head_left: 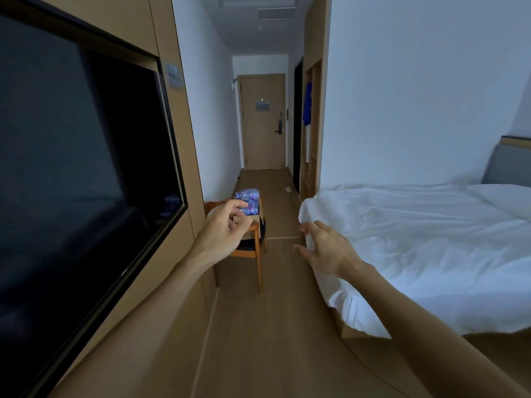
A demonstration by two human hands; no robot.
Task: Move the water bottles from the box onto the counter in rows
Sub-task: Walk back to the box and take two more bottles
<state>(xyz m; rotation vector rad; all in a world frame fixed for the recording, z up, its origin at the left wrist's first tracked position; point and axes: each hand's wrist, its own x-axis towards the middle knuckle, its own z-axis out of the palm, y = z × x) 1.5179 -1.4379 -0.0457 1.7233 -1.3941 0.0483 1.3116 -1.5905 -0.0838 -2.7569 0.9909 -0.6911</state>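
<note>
My left hand point(222, 235) raised with loosely curled fingers, holding nothing, my right hand point(324, 248) spread wide, shiny plastic-wrapped water bottles point(248, 202) ahead, perhaps lying sideways, on wooden chair point(250, 245), rumpled white bed point(416, 239) at right.

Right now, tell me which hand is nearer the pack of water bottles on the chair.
Left. The left hand is raised just below the water bottles, overlapping them in the view; the right hand sits lower and off to their right, beside the bed.
</note>
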